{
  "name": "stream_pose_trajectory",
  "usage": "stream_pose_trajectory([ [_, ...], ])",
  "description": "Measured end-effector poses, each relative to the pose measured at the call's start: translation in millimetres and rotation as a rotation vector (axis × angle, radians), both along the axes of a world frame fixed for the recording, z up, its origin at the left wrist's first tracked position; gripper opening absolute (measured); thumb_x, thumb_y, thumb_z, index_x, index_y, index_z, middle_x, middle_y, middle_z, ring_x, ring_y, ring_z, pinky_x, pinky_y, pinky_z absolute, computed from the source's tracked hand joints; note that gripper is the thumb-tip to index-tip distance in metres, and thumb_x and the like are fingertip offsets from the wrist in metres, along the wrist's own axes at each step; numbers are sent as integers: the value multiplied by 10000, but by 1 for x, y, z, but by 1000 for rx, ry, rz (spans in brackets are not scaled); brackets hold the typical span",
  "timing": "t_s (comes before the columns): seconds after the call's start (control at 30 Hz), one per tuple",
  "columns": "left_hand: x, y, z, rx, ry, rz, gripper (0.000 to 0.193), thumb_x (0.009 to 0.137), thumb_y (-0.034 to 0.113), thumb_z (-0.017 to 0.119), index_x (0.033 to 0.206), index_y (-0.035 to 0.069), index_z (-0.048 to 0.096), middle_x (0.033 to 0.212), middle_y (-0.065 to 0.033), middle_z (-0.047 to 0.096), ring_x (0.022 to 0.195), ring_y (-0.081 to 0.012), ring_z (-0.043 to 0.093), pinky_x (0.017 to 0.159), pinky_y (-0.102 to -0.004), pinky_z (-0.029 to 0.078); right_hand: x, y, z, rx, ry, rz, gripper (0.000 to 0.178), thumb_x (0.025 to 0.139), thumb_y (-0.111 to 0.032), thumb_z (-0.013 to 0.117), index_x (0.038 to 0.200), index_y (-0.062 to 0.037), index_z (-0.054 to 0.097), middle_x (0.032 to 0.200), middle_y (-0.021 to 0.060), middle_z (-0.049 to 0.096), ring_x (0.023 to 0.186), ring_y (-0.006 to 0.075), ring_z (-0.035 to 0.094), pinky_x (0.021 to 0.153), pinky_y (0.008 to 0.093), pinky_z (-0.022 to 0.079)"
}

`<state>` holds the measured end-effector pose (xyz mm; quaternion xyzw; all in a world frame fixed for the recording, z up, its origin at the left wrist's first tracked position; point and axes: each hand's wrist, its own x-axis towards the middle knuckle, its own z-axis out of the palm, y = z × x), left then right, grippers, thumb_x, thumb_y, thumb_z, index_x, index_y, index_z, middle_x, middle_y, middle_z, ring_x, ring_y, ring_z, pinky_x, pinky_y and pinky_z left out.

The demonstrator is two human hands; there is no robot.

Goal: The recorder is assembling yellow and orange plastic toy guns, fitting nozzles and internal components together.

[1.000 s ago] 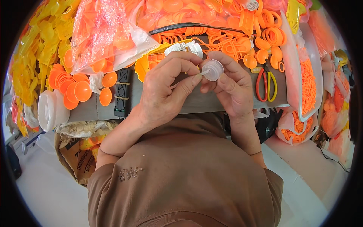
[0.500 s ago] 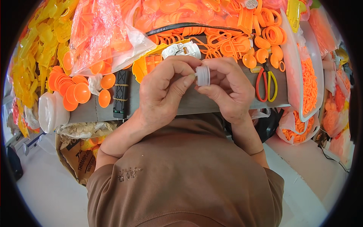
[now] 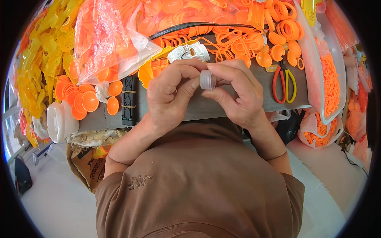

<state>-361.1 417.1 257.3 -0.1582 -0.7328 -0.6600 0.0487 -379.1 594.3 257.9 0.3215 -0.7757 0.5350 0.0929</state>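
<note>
A small, round, translucent plastic cap with a ribbed side is held up between my two hands above the table's near edge. My right hand grips it between a forefinger at its top and a thumb below. From the other side my left hand is closed in a pinch, thumb and fingertips touching the cap's left edge. Just behind the hands lies a white plastic mechanism with a round end, on a yellow plastic part holding an orange piece.
Red-and-yellow-handled pliers or cutters lie right of my hands. At left are orange scoops, a black bar and a white container. Bagged orange parts fill the back. A clear bin of orange rings stands at right.
The cap has turned slightly between my fingers and sits a little farther left. My right hand has shifted left with it. The whole view has tilted slightly.
</note>
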Motion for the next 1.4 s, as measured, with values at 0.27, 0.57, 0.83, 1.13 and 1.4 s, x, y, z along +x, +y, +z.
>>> stream_pose_trajectory([
  [0.27, 5, -6, 10, 140, -183, -83, 333, 746, 27, 724, 1053, -10, 603, 1009, -107, 639, 897, -151, 621, 768, -270, 509, 8, 2, 8, -10, 1, 22, 465, 711, 73, 702, 1139, 17, 531, 1003, 139, 588, 783, 167, 609, 667, 259, 517],
  [0.57, 16, 2, -3, -362, 313, -79, 368, 642, 31, 760, 967, -16, 594, 875, -134, 619, 753, -262, 608, 663, -334, 502, 34, 5, -8, -201, -488, 43, 119, 805, 85, 578, 907, 35, 610, 1021, 125, 618, 845, 135, 582, 737, 243, 487],
  [0.83, 15, 7, -16, -466, 506, -66, 346, 602, 3, 721, 914, -18, 572, 874, -135, 578, 731, -286, 570, 668, -371, 466, 42, 2, -22, -175, -395, -38, 74, 788, 79, 592, 848, 36, 583, 1064, 114, 576, 911, 136, 551, 795, 246, 456],
  [1.13, -24, -7, -7, -481, 449, 82, 301, 595, 36, 752, 854, 52, 598, 819, -59, 643, 761, -230, 584, 683, -330, 445, 31, 34, -21, -361, -648, -149, 54, 845, 18, 530, 852, 43, 577, 1049, 132, 564, 900, 146, 551, 759, 281, 497],
  [1.4, -19, -15, 2, -259, 114, -46, 305, 628, 63, 784, 897, 44, 642, 837, -57, 644, 787, -218, 591, 736, -317, 471, 2, 10, -12, -514, -865, -77, 153, 938, -127, 493, 932, 3, 573, 815, 75, 614, 566, 101, 539, 475, 229, 448],
])
